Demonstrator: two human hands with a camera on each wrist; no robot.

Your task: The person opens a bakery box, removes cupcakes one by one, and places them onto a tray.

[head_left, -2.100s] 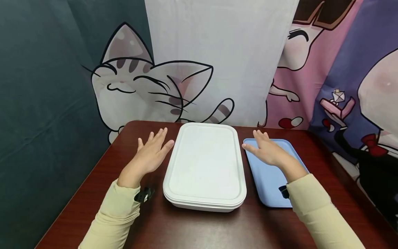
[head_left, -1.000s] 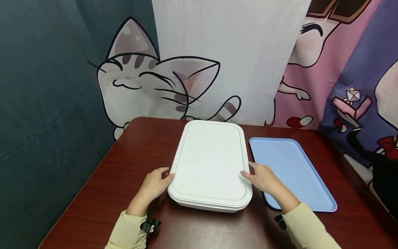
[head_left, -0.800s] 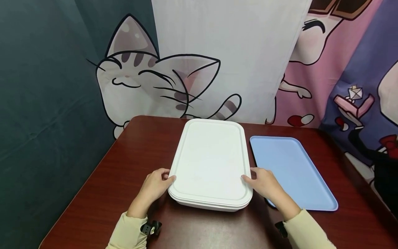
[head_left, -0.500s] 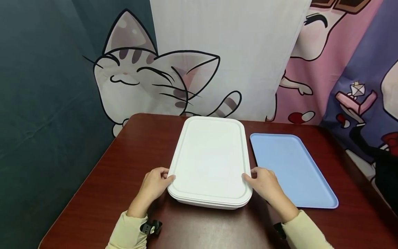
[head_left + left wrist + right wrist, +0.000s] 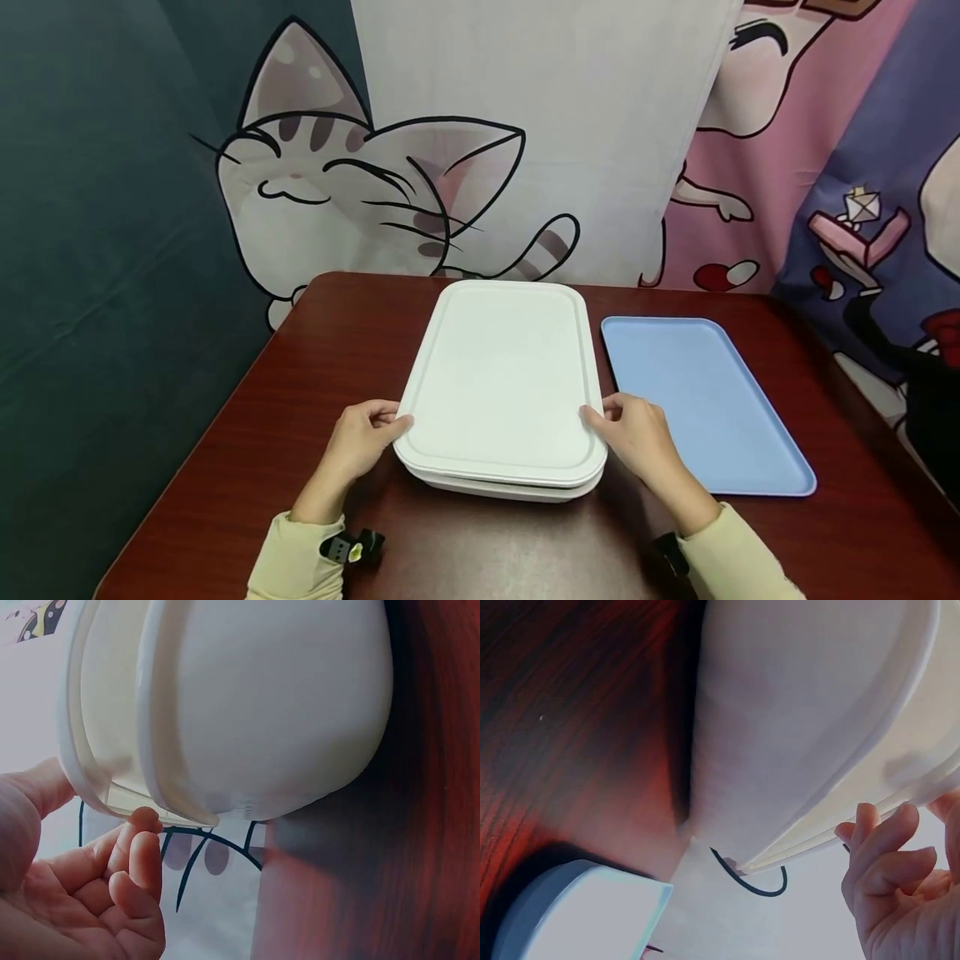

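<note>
A white rectangular lid (image 5: pixel 502 375) with rounded corners covers a white plastic box (image 5: pixel 495 490) in the middle of the table. My left hand (image 5: pixel 362 442) pinches the lid's left edge, thumb on top and fingers curled beneath. On the opposite edge my right hand (image 5: pixel 637 437) pinches it the same way. The near end of the lid is raised, with a gap showing above the rim of the box (image 5: pixel 285 705) in the left wrist view. From the right wrist side, the box wall (image 5: pixel 780 712) also shows a gap under the lid. The inside of the box is hidden.
A light blue tray (image 5: pixel 705 408) lies on the dark red wooden table (image 5: pixel 247 467), right of the box and close to my right hand. A curtain (image 5: pixel 615 125) with cartoon figures hangs behind the table's far edge.
Both hands came down from above the table to the lid's side edges and took hold of it. The lid's near end has since risen off the box and shifted slightly left.
</note>
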